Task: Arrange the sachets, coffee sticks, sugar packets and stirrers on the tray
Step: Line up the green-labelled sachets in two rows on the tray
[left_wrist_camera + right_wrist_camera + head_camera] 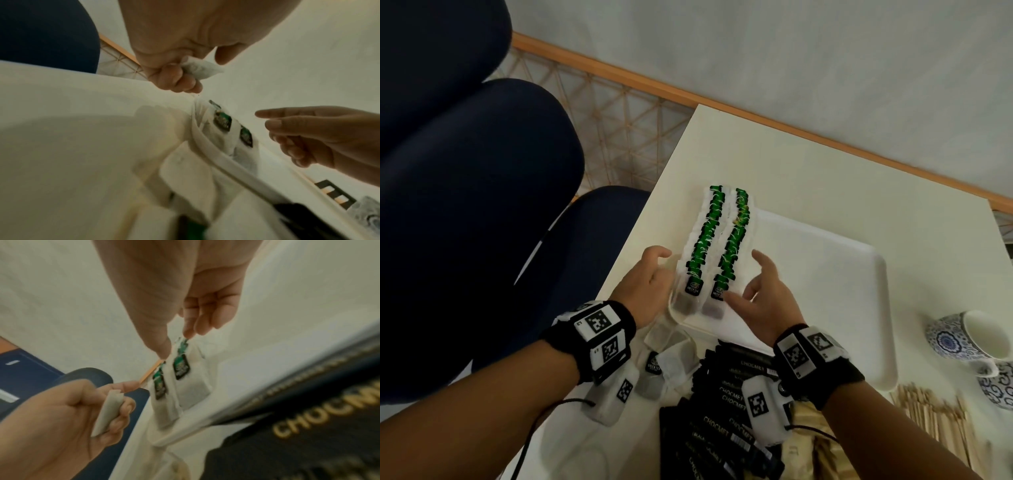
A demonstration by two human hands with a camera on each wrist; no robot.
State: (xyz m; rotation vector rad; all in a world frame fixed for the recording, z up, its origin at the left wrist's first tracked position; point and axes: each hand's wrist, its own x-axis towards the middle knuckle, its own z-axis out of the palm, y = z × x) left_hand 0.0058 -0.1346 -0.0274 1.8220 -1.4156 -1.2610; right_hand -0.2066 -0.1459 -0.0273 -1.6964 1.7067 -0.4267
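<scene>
Two rows of white tea sachets (717,236) with green tags lie along the left side of the white tray (825,274). My left hand (662,270) hovers at the tray's left rim, fingers curled round one white sachet (202,69), which also shows in the right wrist view as a folded sachet (109,412). My right hand (743,275) stands beside the right row with fingers relaxed; its fingertips (190,333) touch the tags of the nearest sachets (180,368). Black coffee sticks (726,404) and wooden stirrers (935,421) lie on the table in front of the tray.
Loose tea sachets (671,363) lie near my left wrist. Tan packets (808,445) sit by the coffee sticks. Two blue-patterned cups (962,339) stand at the tray's right. A dark blue chair (465,171) is left of the table edge (640,222).
</scene>
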